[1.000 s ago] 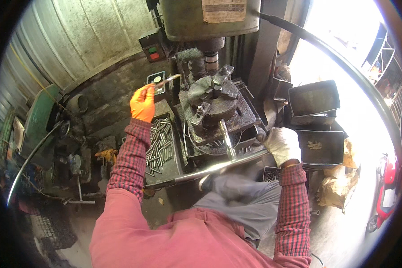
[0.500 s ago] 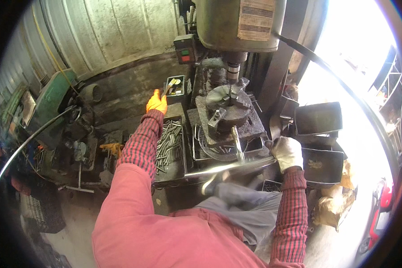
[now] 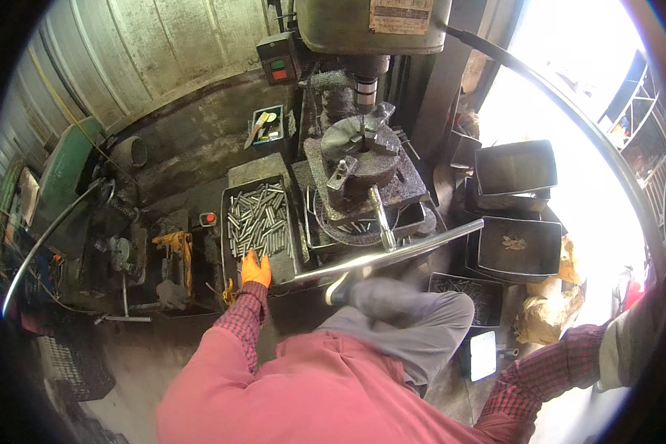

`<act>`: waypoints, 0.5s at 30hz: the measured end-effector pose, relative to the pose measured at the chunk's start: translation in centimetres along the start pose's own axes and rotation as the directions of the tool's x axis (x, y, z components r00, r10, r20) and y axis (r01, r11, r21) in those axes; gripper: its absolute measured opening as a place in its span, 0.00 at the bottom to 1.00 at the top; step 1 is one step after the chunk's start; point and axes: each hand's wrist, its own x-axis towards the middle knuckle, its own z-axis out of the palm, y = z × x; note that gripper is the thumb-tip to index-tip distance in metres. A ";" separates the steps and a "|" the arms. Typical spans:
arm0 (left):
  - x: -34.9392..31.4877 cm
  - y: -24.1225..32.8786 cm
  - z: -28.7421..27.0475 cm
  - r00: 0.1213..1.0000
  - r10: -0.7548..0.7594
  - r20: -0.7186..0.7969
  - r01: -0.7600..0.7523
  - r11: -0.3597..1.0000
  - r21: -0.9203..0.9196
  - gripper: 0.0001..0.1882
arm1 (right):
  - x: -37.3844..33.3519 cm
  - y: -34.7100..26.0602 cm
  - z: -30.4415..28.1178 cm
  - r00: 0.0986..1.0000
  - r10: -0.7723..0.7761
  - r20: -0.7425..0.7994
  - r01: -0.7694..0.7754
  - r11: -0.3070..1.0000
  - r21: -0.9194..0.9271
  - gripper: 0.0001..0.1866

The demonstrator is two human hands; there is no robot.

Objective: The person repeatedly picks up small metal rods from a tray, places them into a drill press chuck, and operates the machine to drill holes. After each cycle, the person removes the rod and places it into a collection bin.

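My left hand [image 3: 255, 269], in an orange glove, reaches to the near edge of a metal tray [image 3: 300, 259] full of short metal pins [image 3: 257, 218]. Its fingers look apart at the pins, with nothing visible in them. My right hand [image 3: 633, 344], in a pale glove, is far out at the right rim, close to the lower end of a long curved lever [image 3: 570, 133]. Shadow and the picture's rim hide its fingers. Ahead stands a drill press with a round chuck [image 3: 359, 159] on its table. A shiny bar [image 3: 422, 246] lies across the front, meeting a short metal rod [image 3: 381, 216].
A small tray with a brush [image 3: 259, 127] lies behind the pins. Black bins [image 3: 518, 248] stand at the right, above a crumpled brown bag [image 3: 547, 318]. A bin of dark metal scraps [image 3: 470, 296] sits beside my knee. A green machine [image 3: 70, 174] stands at the left.
My left hand has left the brush in the small tray and come back to the pins. My right hand has let go of the shiny bar and swung out right. The view has shifted.
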 end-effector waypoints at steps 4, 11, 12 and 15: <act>-1.7 -0.3 3.6 0.994 -0.093 0.061 0.098 0.991 -0.094 0.32 | -0.4 -2.0 2.0 0.995 -0.056 0.084 0.012 0.890 0.455 0.18; -2.6 2.2 2.7 0.985 -0.157 0.069 0.153 0.986 0.060 0.33 | -2.2 -3.6 3.2 0.977 -0.177 0.121 0.037 0.696 0.717 0.16; -2.8 2.7 2.5 0.984 -0.159 0.077 0.152 0.985 0.088 0.34 | -2.5 -3.7 3.3 0.974 -0.191 0.124 0.040 0.678 0.734 0.16; -2.9 4.3 2.2 0.981 -0.182 0.061 0.166 0.965 0.205 0.33 | -3.3 -3.7 4.1 0.965 -0.230 0.123 0.053 0.633 0.772 0.15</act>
